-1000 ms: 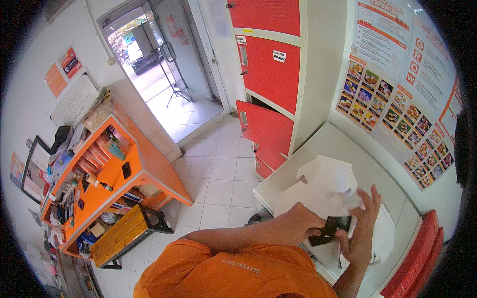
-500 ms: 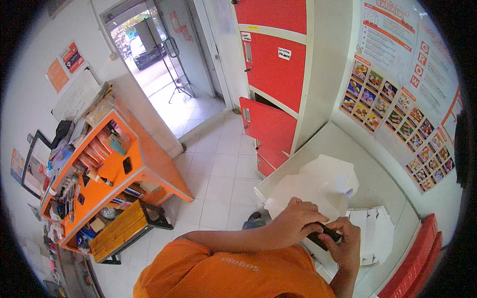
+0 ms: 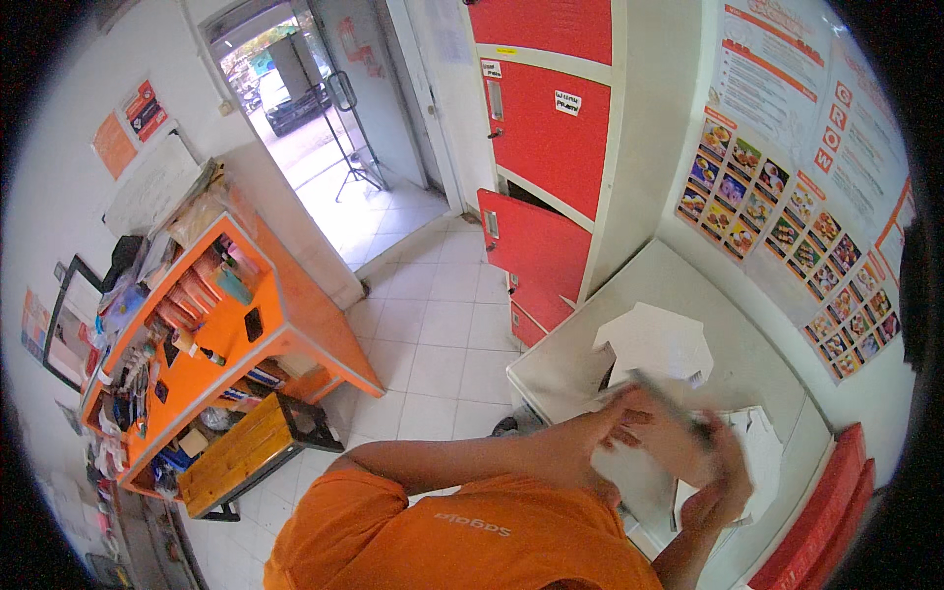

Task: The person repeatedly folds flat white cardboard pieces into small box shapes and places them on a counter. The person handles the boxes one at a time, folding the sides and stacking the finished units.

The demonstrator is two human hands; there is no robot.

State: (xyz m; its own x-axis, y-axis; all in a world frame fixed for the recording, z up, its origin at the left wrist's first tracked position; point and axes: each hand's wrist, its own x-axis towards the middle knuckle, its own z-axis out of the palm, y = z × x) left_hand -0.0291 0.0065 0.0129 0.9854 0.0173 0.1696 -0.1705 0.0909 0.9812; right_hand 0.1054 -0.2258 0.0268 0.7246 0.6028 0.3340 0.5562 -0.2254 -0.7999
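Note:
My right hand [image 3: 726,474] is raised over the white table and closed around a dark, elongated object [image 3: 677,401]. Motion blur smears the object, so its kind cannot be made out. Just to the left is my left hand [image 3: 618,433], its fingers also too blurred to show whether they grip anything. Beyond both hands a white cut-out card sheet [image 3: 657,346] lies on the tabletop. More white card pieces [image 3: 762,462] lie flat beside my right hand, which partly covers them.
The white table [image 3: 723,305] stands against a poster-covered wall. Red lockers [image 3: 551,147] rise behind it, one door ajar. Red boxes [image 3: 816,511] edge the table at right. An orange desk [image 3: 295,315] and a wooden bench [image 3: 246,457] stand left, and a tripod [image 3: 356,162] by the doorway.
Both hands have moved apart and up over the table, the right with the dark object. The white card by my left hand covers less of the table's left side.

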